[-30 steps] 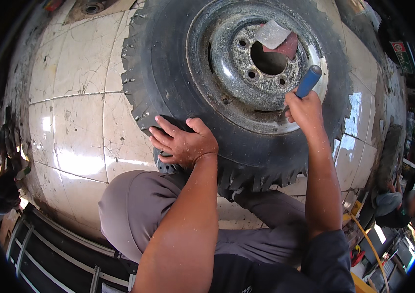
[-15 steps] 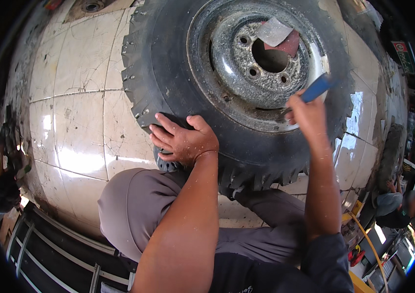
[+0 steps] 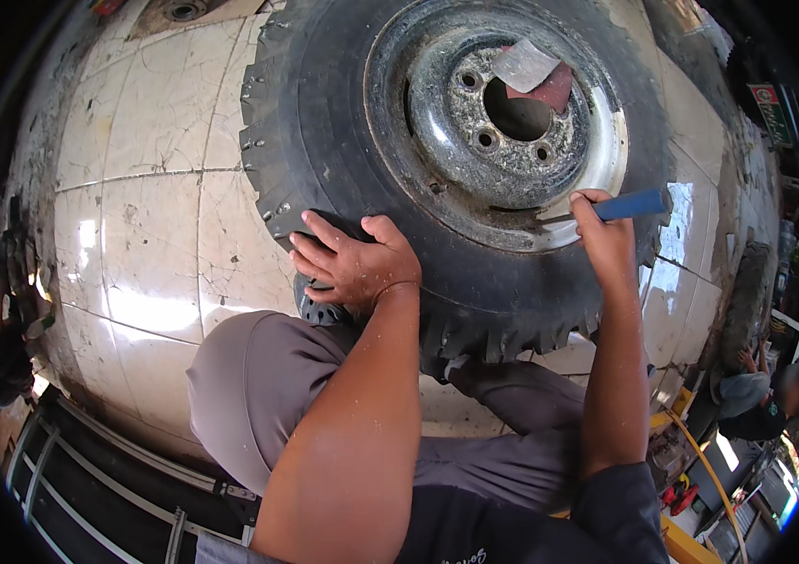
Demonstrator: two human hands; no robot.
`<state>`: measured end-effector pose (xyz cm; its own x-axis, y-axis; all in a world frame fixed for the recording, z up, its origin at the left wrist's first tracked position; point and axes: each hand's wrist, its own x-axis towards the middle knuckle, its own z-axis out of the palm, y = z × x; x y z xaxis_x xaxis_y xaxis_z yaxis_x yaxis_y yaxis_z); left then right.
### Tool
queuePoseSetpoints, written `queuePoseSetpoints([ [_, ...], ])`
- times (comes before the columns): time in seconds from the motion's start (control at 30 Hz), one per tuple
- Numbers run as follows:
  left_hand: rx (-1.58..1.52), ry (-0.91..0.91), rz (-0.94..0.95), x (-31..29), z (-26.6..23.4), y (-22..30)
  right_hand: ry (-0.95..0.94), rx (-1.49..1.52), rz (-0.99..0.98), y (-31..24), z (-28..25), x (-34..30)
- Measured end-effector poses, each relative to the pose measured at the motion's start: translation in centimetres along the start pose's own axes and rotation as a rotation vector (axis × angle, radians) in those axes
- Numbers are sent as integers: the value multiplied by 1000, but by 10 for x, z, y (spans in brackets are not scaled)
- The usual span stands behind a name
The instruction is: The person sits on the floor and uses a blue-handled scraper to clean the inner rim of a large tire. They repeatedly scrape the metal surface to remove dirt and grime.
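Observation:
A large wheel lies flat before me, its black tyre (image 3: 333,122) with chunky tread around a worn, scuffed metal rim (image 3: 456,211). My right hand (image 3: 603,230) is closed on a blue-handled scraper (image 3: 634,204), whose thin metal blade points left and meets the lower right part of the rim. Fingers spread, my left hand (image 3: 357,261) rests on the tyre's near left sidewall and tread. Two pieces of sandpaper, one grey (image 3: 524,66) and one red (image 3: 550,89), lie over the edge of the rim's centre hole.
Cracked beige tiles (image 3: 150,226) surround the wheel, with a round metal part (image 3: 185,9) at the far left. A metal frame (image 3: 117,479) stands by my left side. One person (image 3: 761,399) sits at the far right, another (image 3: 4,352) at the far left.
The scraper has swung from a raised slant to nearly level, its blade now at the rim's lower right. My left hand stays on the tyre.

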<state>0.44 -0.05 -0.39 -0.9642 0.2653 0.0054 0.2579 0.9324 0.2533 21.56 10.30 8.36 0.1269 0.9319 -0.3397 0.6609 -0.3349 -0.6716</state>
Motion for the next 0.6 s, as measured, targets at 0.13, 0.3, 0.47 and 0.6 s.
queuePoseSetpoints([
  [0.13,-6,-6,1,0,0,2,81,41,64,13,1,-13],
  [0.3,-20,11,1,0,1,1,37,152,208,13,1,-23],
  [0.47,-39,5,3,-1,0,0,164,300,174,19,-8,-20],
  [0.6,-72,-32,14,-2,-5,-1,70,282,117,30,-2,-22],
])
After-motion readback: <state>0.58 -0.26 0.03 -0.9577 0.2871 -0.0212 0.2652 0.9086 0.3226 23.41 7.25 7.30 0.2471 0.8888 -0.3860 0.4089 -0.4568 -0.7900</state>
